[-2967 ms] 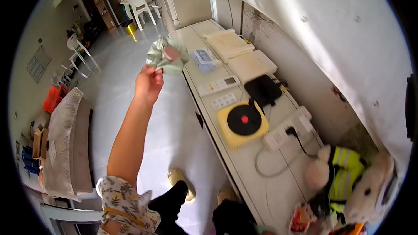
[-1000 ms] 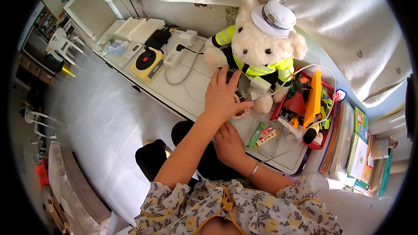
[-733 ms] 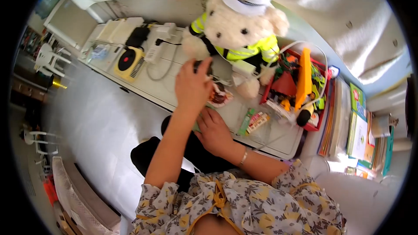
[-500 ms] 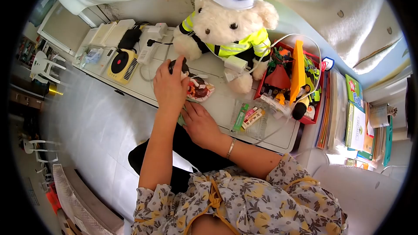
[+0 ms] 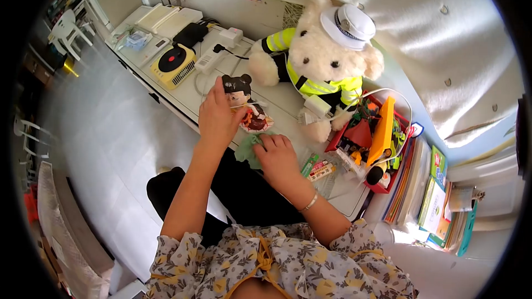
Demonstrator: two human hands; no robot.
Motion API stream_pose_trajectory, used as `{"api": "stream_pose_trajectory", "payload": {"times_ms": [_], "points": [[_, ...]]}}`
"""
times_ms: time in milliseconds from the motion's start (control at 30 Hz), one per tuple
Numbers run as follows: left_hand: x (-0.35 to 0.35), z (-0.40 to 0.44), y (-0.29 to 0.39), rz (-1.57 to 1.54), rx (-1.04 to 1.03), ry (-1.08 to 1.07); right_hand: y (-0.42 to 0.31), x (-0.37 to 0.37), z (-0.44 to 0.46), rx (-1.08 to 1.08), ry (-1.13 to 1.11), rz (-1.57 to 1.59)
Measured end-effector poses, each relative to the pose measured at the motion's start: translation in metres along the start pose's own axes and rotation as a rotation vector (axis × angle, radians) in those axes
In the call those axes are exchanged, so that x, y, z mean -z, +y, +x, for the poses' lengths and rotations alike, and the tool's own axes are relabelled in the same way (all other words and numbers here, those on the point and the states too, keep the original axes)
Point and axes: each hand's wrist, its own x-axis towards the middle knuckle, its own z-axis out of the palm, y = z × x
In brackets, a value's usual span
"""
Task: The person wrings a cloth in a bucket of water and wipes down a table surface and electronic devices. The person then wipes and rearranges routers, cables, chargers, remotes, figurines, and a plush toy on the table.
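Note:
A small doll figurine (image 5: 256, 119) with black hair buns and a red, brown and white dress stands on the white table. My left hand (image 5: 216, 115) grips it from the left, with fingers at its face and body. Just in front of the doll is a crumpled pale green cloth (image 5: 248, 150). My right hand (image 5: 278, 160) holds the cloth's right side with curled fingers, apart from the doll. Right of that hand lie green and white tubes (image 5: 319, 170) on clear plastic.
A plush bear (image 5: 316, 58) in a police outfit sits behind the doll. To the right is a red bin (image 5: 382, 188) of toys, with books (image 5: 435, 199) beyond. A yellow record-player-like device (image 5: 174, 66) and a power strip (image 5: 213, 58) occupy the table's left.
My left hand has shifted from the doll's head to its side, uncovering its hair and face. My right hand has drawn away from the doll, showing more cloth. The camera view has turned.

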Motion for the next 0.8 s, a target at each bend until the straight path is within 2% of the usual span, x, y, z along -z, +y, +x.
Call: {"api": "stream_pose_trajectory", "payload": {"times_ms": [67, 133, 200, 267, 333, 400, 467, 500, 533, 567, 767, 800], "points": [[0.006, -0.006, -0.002, 0.052, 0.059, 0.013, 0.006, 0.022, -0.001, 0.083, 0.071, -0.006], [0.012, -0.013, -0.014, 0.149, 0.057, -0.146, 0.008, 0.051, 0.004, 0.023, 0.155, 0.230], [0.014, -0.017, -0.022, 0.162, 0.048, -0.123, 0.028, 0.063, 0.012, -0.140, 0.275, 0.187], [0.020, -0.018, -0.025, 0.175, 0.027, -0.110, 0.057, 0.071, 0.024, -0.238, 0.375, -0.039], [0.028, -0.013, -0.023, 0.199, -0.060, -0.124, 0.077, 0.073, 0.030, -0.341, 0.390, -0.142], [0.032, -0.008, -0.018, 0.107, -0.088, -0.038, 0.088, 0.070, 0.037, -0.363, 0.381, -0.197], [0.036, -0.001, -0.012, 0.017, -0.113, 0.049, 0.080, 0.077, 0.044, -0.576, 0.162, -0.184], [0.037, 0.005, -0.010, -0.013, -0.187, 0.135, 0.075, 0.083, 0.047, -0.615, 0.092, -0.141], [0.039, 0.009, -0.005, -0.042, -0.262, 0.221, 0.076, 0.084, 0.048, -0.600, 0.090, -0.150], [0.041, 0.012, 0.001, -0.044, -0.251, 0.236, 0.079, 0.084, 0.047, -0.587, 0.083, -0.149], [0.054, 0.022, 0.021, -0.057, -0.142, 0.366, 0.092, 0.077, 0.046, -0.478, 0.154, -0.142], [0.054, 0.023, 0.021, -0.170, -0.086, 0.392, 0.092, 0.081, 0.047, -0.459, 0.158, -0.151]]}}
